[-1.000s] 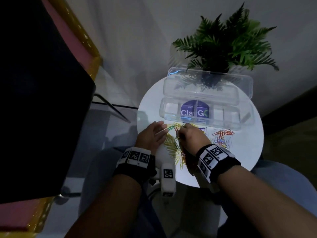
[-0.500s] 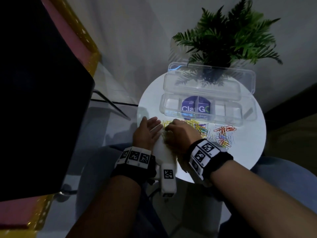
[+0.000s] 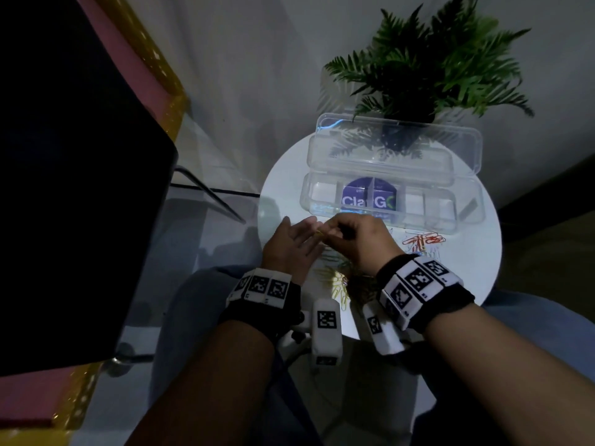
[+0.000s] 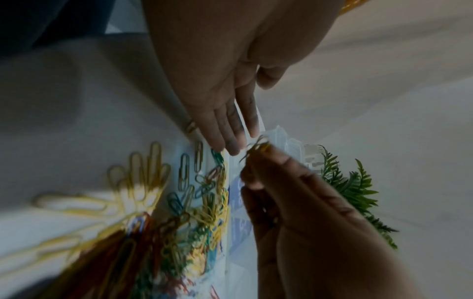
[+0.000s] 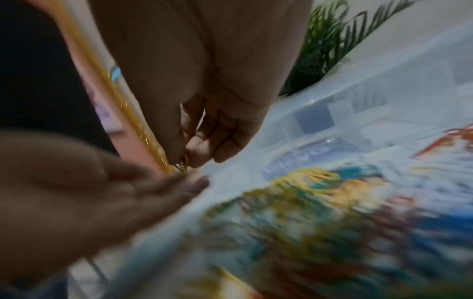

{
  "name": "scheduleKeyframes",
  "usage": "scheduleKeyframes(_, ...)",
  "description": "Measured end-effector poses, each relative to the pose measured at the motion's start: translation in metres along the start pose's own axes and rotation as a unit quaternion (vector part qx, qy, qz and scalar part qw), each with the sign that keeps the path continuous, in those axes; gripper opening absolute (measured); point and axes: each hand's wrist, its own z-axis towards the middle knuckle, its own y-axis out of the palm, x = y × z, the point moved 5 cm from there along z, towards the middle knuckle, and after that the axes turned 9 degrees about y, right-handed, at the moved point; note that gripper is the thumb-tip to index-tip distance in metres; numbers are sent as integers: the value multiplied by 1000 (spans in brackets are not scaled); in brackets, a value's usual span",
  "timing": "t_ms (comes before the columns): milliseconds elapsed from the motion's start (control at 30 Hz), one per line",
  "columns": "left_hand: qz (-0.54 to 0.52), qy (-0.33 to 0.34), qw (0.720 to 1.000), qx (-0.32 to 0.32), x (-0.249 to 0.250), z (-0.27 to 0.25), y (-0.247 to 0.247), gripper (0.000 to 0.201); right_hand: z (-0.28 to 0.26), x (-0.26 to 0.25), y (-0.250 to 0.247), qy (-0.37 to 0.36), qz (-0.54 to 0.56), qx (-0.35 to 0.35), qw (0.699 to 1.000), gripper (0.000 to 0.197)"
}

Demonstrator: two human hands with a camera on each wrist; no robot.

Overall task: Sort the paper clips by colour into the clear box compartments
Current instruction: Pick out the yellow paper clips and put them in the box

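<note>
A few thin yellow wire paper clips are pinched between the curled fingers of the right hand, just above the flat, outstretched fingers of the left hand, which hold nothing. At the centre of the head view, a loose heap of glossy wire paper clips in yellow, green, blue and red is spread on the smooth round white desk, partly under both hands, with a smaller red and orange cluster to the right. Behind it, the long clear plastic box with ribbed compartments lies with its hinged lid thrown back; a purple printed label is seen through its floor. A green fern-like plant stands at the upper right before a pale wall. The room is dim.
</note>
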Motion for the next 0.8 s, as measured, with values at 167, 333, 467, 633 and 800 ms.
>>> scheduleKeyframes(167, -69, -38, 996, -43, -9, -9, 16, 46, -9, -30, -6, -34, 8, -14, 999, 21)
scheduleKeyframes(333, -51, -47, 994, -83, -4, -10, 19, 52, -12, -19, -39, 4, 14, 86, 996, 10)
scheduleKeyframes(467, -53, -35, 997, -42, 0, -5, 9, 48, -19, 13, -47, 41, -78, 89, 992, 12)
scheduleKeyframes(633, -36, 6, 999, -11, 5, 5, -12, 46, -25, 24, 8, -13, -235, -90, 968, 23)
scheduleKeyframes(800, -16, 7, 1000, -15, 3, 4, -12, 47, -15, 32, 26, -23, -328, -76, 941, 48)
